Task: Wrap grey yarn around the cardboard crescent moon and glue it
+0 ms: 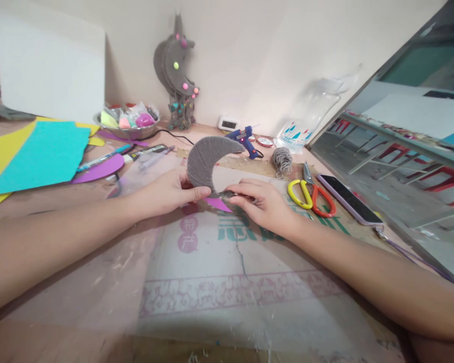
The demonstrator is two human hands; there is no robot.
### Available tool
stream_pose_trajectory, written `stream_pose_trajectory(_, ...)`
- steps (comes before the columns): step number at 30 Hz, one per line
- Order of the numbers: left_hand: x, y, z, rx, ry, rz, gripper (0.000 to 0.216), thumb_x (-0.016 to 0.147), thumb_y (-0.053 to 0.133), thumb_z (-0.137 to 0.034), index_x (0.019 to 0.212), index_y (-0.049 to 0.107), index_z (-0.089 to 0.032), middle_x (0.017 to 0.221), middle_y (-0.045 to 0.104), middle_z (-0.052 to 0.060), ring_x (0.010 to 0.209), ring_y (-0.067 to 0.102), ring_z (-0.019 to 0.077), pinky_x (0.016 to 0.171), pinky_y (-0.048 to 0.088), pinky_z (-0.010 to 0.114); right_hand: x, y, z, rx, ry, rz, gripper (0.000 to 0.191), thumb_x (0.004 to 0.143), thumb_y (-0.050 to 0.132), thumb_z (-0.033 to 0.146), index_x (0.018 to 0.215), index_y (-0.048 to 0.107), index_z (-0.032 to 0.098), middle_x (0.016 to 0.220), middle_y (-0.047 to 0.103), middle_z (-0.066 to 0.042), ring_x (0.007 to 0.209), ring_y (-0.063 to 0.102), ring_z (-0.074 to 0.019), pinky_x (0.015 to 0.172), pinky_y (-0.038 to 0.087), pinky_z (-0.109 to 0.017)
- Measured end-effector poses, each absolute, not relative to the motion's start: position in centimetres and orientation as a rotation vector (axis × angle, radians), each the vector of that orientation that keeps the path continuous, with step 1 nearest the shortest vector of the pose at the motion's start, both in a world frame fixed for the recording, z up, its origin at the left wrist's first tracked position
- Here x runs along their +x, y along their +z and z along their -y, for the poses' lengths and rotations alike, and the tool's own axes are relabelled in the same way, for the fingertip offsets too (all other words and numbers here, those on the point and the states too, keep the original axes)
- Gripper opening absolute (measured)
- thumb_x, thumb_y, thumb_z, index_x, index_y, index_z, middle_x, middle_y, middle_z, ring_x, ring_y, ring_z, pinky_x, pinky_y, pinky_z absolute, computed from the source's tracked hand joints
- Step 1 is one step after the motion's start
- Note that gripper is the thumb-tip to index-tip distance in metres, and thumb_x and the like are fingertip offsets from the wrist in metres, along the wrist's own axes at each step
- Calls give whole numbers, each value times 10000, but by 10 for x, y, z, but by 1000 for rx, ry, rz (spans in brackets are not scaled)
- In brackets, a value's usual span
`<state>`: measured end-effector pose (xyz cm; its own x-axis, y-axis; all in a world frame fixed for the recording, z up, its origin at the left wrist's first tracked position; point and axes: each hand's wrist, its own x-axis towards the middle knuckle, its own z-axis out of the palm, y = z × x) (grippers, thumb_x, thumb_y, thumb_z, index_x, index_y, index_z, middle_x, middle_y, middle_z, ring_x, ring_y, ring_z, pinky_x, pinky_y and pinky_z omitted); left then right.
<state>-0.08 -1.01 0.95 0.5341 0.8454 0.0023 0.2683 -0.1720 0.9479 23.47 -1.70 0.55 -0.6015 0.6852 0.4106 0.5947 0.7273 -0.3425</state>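
A crescent moon shape [202, 162] wrapped in grey yarn stands tilted above the table in the middle of the view. My left hand [172, 194] is closed on its lower left edge, the thumb pressed across the front. At the lower end, my right hand [261, 201] pinches grey yarn [227, 194] between thumb and fingertips. Just under the fingers, a bare purple piece [218, 203] shows; whether it belongs to the crescent I cannot tell. A thin dark strand [241, 254] runs down over the printed sheet below my right hand.
Right of my hands are a grey yarn ball [282, 161], scissors [310, 194] and a phone [348, 199]. Behind stand a blue glue gun [245, 141], a small clock [228, 123] and a decorated crescent [177, 65]. Coloured sheets [41, 156] and a bowl [126, 132] lie left.
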Motion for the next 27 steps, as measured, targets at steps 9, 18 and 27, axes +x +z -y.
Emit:
stream_pose_trajectory(9, -1, 9, 11, 1692, 668, -952, 241, 816, 601, -370, 789, 651, -136, 677, 669, 29, 558, 565, 108, 502, 440, 197, 234, 6, 18, -955, 192, 2416, 264, 922, 496, 356, 1011, 672, 180, 778, 638, -35, 680, 549, -126, 627, 390, -242)
stream_pose_trajectory(18, -2, 9, 10, 1709, 663, -960, 277, 825, 581, -410, 801, 642, -141, 641, 638, 24, 529, 549, 111, 492, 441, 213, 235, 7, 18, -972, 192, 2349, 270, 918, 501, 357, 1013, 669, 168, 780, 644, -40, 657, 548, -124, 631, 408, -244)
stream_pose_trajectory(27, -1, 11, 11, 1746, 655, -976, 278, 836, 571, -402, 764, 618, -137, 637, 611, 11, 543, 534, 103, 497, 424, 203, 234, 6, 17, -960, 179, 2418, 274, 926, 486, 355, 1041, 664, 182, 781, 629, -35, 692, 544, -133, 646, 392, -249)
